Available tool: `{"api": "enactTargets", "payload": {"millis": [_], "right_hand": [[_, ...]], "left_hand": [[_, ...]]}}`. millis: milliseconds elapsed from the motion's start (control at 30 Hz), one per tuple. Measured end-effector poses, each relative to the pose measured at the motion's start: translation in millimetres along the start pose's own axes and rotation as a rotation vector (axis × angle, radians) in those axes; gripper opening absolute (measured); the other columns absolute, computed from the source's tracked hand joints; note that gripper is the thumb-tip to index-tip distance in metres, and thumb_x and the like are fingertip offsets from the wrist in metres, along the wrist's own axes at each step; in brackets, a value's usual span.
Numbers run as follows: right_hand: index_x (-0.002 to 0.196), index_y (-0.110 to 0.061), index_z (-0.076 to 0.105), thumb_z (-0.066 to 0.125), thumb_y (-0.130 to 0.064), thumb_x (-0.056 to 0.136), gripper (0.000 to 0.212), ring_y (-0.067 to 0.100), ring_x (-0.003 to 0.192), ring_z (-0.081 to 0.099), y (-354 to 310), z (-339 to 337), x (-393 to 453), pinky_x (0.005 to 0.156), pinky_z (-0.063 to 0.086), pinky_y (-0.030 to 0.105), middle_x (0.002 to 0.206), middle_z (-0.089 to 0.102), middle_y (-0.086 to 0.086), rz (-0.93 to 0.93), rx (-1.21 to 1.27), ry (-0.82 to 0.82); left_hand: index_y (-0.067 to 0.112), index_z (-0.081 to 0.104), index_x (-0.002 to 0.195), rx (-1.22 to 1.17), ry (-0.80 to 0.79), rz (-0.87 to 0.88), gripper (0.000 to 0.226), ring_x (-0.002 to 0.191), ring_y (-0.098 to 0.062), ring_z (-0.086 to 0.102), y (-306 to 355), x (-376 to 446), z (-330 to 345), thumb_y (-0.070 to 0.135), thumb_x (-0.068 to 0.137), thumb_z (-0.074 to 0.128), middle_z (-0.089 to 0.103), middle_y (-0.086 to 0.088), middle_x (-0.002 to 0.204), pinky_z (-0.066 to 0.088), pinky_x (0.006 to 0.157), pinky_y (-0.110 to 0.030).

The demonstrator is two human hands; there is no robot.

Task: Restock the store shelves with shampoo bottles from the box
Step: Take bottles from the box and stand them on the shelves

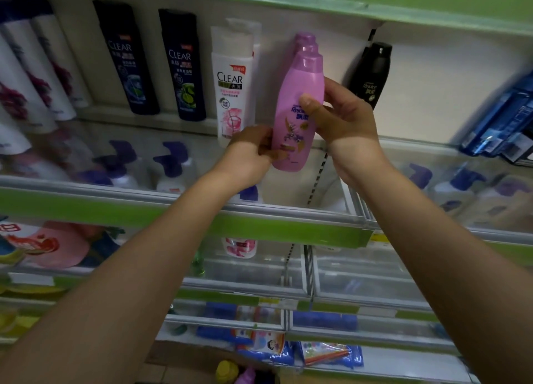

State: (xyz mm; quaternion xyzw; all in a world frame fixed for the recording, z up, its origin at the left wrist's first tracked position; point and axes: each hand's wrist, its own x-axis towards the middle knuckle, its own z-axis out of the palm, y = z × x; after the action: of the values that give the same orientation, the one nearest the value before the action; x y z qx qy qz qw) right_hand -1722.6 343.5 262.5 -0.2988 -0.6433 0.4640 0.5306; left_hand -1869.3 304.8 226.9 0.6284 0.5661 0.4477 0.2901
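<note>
A pink shampoo bottle (pixel 294 115) stands upright at the front of the upper shelf (pixel 178 199), with two matching pink bottles (pixel 304 41) lined up behind it. My left hand (pixel 253 150) pinches its lower left side. My right hand (pixel 337 112) grips its right side, thumb across the label. At the bottom edge, a yellow cap (pixel 227 370) and a pink bottle (pixel 246 376) show low down; the box itself is not clear to see.
A white Clear bottle (pixel 230 89) stands just left of the pink row, two dark Clear bottles (pixel 155 60) farther left. A black bottle (pixel 370 75) stands to the right, blue packs (pixel 501 118) at far right. Pump bottles (pixel 173 164) fill the shelf below.
</note>
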Motion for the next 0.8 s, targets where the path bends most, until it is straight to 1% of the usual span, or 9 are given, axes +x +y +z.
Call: {"api": "enactTargets", "payload": {"millis": [167, 267, 400, 433, 500, 567, 633, 700, 800], "right_hand": [[0.126, -0.004, 0.060, 0.066, -0.008, 0.089, 0.038, 0.014, 0.086, 0.068, -2, 1, -2, 0.076, 0.055, 0.031, 0.099, 0.071, 0.002, 0.022, 0.004, 0.010], [0.124, -0.005, 0.061, 0.066, -0.007, 0.089, 0.036, 0.013, 0.085, 0.067, -4, 1, -3, 0.074, 0.055, 0.030, 0.097, 0.071, 0.002, 0.031, 0.004, 0.007], [0.118, -0.011, 0.063, 0.067, -0.008, 0.088, 0.031, 0.015, 0.088, 0.067, -9, 0, -4, 0.075, 0.055, 0.029, 0.098, 0.071, 0.001, 0.047, -0.021, 0.006], [0.118, -0.012, 0.064, 0.069, -0.009, 0.087, 0.031, 0.016, 0.090, 0.068, -10, -1, -4, 0.077, 0.056, 0.030, 0.098, 0.071, 0.000, 0.053, -0.029, 0.008], [0.119, -0.013, 0.061, 0.071, -0.010, 0.086, 0.034, 0.018, 0.094, 0.069, -11, -2, -4, 0.082, 0.057, 0.033, 0.101, 0.071, 0.001, 0.070, -0.056, 0.013], [0.120, -0.013, 0.058, 0.074, -0.013, 0.084, 0.040, 0.020, 0.098, 0.070, -9, -4, -6, 0.087, 0.057, 0.036, 0.104, 0.071, 0.006, 0.096, -0.073, 0.021], [0.123, -0.011, 0.054, 0.076, -0.017, 0.082, 0.047, 0.021, 0.102, 0.069, -7, -5, -10, 0.089, 0.057, 0.034, 0.110, 0.070, 0.009, 0.127, -0.060, 0.045], [0.124, -0.013, 0.051, 0.078, -0.021, 0.080, 0.053, 0.020, 0.107, 0.066, -5, -7, -15, 0.089, 0.056, 0.029, 0.114, 0.067, 0.008, 0.148, -0.068, 0.090], [0.117, -0.021, 0.053, 0.082, -0.030, 0.071, 0.055, 0.023, 0.111, 0.062, -4, -9, -27, 0.094, 0.053, 0.033, 0.112, 0.062, 0.008, 0.120, -0.066, 0.177]], "left_hand": [[0.005, 0.060, 0.116, 0.032, -0.006, -0.006, 0.029, 0.103, -0.016, 0.063, 0, 0, 0, 0.004, 0.087, 0.063, 0.066, -0.008, 0.114, 0.046, 0.087, -0.017], [0.005, 0.060, 0.116, 0.021, -0.006, -0.027, 0.029, 0.104, -0.017, 0.063, 2, -1, 0, 0.006, 0.087, 0.063, 0.066, -0.008, 0.115, 0.046, 0.088, -0.019], [0.009, 0.059, 0.112, -0.035, -0.013, -0.074, 0.026, 0.093, -0.011, 0.061, 6, -5, -2, 0.004, 0.087, 0.063, 0.065, -0.001, 0.104, 0.046, 0.074, -0.004], [0.012, 0.058, 0.109, -0.053, -0.012, -0.089, 0.024, 0.091, -0.011, 0.061, 7, -7, -3, 0.003, 0.087, 0.063, 0.064, 0.000, 0.101, 0.048, 0.074, -0.005], [0.011, 0.056, 0.107, -0.037, 0.011, -0.108, 0.025, 0.094, -0.015, 0.062, 7, -10, -5, 0.005, 0.085, 0.066, 0.064, -0.002, 0.103, 0.052, 0.082, -0.016], [0.008, 0.053, 0.117, 0.035, 0.051, -0.119, 0.036, 0.100, -0.019, 0.061, 8, -14, -5, 0.011, 0.085, 0.068, 0.063, -0.006, 0.108, 0.051, 0.090, -0.027], [0.009, 0.051, 0.123, 0.099, 0.099, -0.134, 0.042, 0.102, -0.016, 0.058, 11, -21, -6, 0.018, 0.086, 0.068, 0.059, -0.002, 0.108, 0.047, 0.089, -0.025], [0.012, 0.050, 0.125, 0.168, 0.162, -0.137, 0.042, 0.099, -0.013, 0.055, 16, -30, -7, 0.023, 0.088, 0.065, 0.057, 0.001, 0.107, 0.042, 0.084, -0.021], [0.013, 0.053, 0.123, 0.224, 0.282, -0.096, 0.036, 0.095, -0.012, 0.058, 25, -46, -11, 0.025, 0.090, 0.062, 0.060, 0.001, 0.107, 0.043, 0.078, -0.017]]}}
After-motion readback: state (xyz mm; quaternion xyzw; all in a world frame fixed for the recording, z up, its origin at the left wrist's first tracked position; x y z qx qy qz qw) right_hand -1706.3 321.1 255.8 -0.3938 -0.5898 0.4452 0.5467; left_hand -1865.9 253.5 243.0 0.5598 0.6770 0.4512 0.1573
